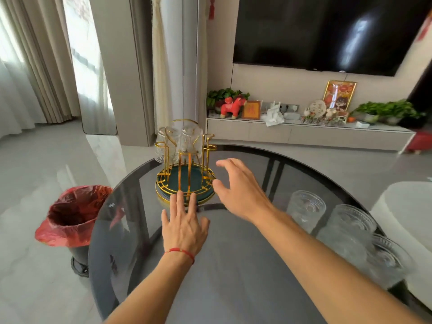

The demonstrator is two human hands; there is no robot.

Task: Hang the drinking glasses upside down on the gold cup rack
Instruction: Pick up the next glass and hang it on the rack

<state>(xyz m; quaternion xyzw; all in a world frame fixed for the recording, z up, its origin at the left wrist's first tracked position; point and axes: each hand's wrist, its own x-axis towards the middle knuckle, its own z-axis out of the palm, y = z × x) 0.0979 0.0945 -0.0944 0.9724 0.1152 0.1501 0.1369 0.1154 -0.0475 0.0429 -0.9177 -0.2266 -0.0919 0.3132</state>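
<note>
Gold wire cup rack point(185, 164) on a round green base, far side of a dark glossy round table point(233, 265); two ribbed clear glasses point(190, 142) hung upside down on it. Three more ribbed glasses point(348, 228) upright, right. Left hand point(183, 226) flat, fingers spread, touching the base rim. Right hand point(238, 188) spread, empty, beside the rack.

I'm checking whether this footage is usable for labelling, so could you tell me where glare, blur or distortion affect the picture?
Head view: daylight through the curtains washes out the upper left; the television and dark glass table carry reflections; wide-angle distortion bends the wall lines; the right hand is slightly motion-blurred; the clear glasses on the table look soft and low-contrast.
</note>
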